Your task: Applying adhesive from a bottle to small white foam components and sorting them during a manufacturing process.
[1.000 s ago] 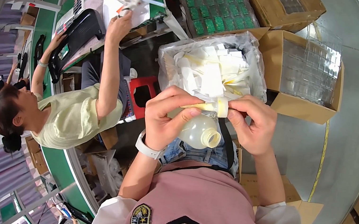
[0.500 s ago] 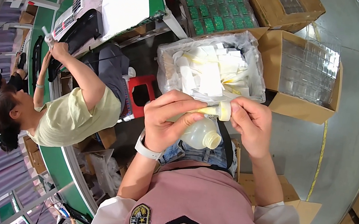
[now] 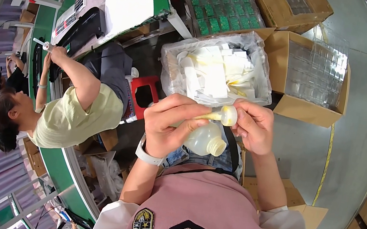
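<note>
Our cap (image 3: 229,116) has turned
Left hand (image 3: 168,122) pinches its yellowish spout (image 3: 214,116), right hand (image 3: 255,128) its edge, bottle (image 3: 200,139) at seven o'clock; we seem to be adjusting the spout, next needing steady pressure

The left hand (image 3: 168,124) holds an open bottle (image 3: 203,140), the right hand (image 3: 256,127) pinches a cap (image 3: 229,115), and white scraps (image 3: 217,78) lie beyond.

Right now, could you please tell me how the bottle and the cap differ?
Size: the bottle is clearly larger than the cap.
Shape: the bottle has a rounded body and narrower, open neck; the cap is short and round, with a yellowish spout.
Place: the bottle is beneath the left hand, while the cap is in the right hand's fingers.
Both look pale, and they are apart.
</note>
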Action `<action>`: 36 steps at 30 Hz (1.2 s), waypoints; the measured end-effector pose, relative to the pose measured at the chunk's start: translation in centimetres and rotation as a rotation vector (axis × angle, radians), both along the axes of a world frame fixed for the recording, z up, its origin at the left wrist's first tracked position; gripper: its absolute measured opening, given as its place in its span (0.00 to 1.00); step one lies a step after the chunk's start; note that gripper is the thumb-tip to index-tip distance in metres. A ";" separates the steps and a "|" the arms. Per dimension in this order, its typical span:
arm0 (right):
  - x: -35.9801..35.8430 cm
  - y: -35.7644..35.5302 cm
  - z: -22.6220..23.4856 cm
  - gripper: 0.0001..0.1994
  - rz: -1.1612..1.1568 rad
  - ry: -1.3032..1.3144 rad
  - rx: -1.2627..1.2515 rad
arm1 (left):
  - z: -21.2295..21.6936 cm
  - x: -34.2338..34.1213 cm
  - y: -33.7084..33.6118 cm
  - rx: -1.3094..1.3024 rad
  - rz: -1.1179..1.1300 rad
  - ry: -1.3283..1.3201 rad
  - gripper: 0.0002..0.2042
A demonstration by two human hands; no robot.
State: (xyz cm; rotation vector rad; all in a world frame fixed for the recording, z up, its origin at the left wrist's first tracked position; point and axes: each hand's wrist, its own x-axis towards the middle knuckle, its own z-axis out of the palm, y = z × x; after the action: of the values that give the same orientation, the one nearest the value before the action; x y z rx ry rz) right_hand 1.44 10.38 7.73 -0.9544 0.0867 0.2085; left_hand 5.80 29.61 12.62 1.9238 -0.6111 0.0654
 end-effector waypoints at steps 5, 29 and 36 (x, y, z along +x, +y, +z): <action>0.5 -0.5 -0.2 0.11 0.017 -0.143 -0.084 | 0.4 -0.1 0.0 -0.007 -0.017 0.014 0.10; 0.5 -0.7 1.4 0.03 -0.217 -0.429 -0.678 | -0.2 -0.3 1.0 -0.040 0.044 0.052 0.11; 0.2 -1.0 1.2 0.02 -0.119 -0.595 -0.707 | -0.4 -0.3 0.9 -0.081 0.005 0.106 0.10</action>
State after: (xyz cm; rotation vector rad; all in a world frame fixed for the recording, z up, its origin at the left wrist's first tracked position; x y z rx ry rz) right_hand 1.68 9.42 8.96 -1.6737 -0.3533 -0.2423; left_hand 5.54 30.48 12.27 1.8382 -0.5253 -0.0085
